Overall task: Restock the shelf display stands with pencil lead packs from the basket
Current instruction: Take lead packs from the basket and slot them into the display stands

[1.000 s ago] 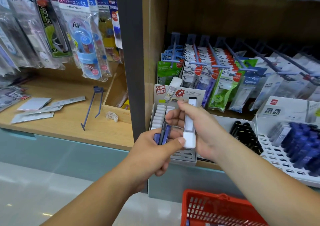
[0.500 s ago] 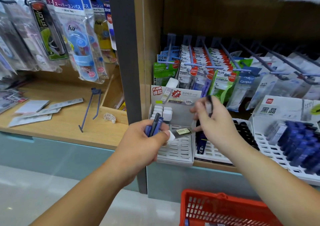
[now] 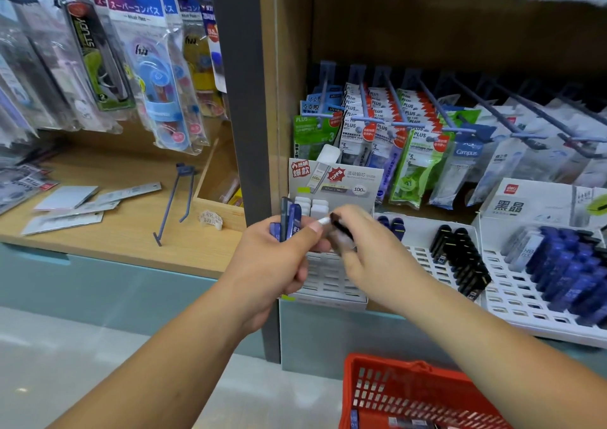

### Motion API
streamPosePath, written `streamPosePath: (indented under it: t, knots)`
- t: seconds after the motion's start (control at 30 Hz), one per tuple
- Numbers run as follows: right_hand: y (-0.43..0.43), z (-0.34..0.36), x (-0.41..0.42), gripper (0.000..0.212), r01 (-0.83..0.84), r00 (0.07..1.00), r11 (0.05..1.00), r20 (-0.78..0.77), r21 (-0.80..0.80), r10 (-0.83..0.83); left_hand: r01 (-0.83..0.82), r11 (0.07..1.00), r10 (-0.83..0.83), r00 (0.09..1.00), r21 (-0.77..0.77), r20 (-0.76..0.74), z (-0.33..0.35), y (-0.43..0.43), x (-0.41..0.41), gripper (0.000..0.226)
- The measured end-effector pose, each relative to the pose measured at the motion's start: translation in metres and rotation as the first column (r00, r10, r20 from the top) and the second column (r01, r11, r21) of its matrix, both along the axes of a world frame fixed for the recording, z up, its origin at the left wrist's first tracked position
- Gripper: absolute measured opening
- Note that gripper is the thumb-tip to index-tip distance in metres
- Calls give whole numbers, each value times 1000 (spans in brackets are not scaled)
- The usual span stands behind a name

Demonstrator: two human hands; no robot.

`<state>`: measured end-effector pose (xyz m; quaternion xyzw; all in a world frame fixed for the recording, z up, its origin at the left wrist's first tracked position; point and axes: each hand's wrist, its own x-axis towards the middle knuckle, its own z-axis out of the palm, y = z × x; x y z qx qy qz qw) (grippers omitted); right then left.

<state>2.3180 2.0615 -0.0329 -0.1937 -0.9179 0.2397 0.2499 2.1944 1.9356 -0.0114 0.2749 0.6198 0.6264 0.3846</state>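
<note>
Both bare forearms reach forward from bottom of view and converge at centre. Left forearm (image 3: 157,363) rises from lower left. Left hand (image 3: 272,261) has back toward camera, fingers curled round bunch of blue lead packs (image 3: 292,223) standing upright out of fist, thumb (image 3: 310,231) stretched rightward. Right forearm (image 3: 509,346) comes in from lower right. Right hand (image 3: 374,261) sits just beside left, back up, pinching dark lead pack (image 3: 341,228), which is blurred. Left thumb tip close to that pack; contact cannot be told.
</note>
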Motion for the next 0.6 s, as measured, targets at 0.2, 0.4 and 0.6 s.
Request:
streamPosePath:
  t: [0.2,0.4,0.6]
  knots:
    - [11,-1,-18,43,93,961,897,-197,-433,-195,110,968,-123,992,-226,-41,-9,-9,-6,7]
    - [14,-7,-31,31,98,961,878,-184,-469,-205,119,935,-145,988,-334,-54,-19,-12,-11,5]
    - [18,-24,-33,29,148,966,927,-151,-346,-211,114,930,-146,987,-348,-66,-20,-11,-12,4]
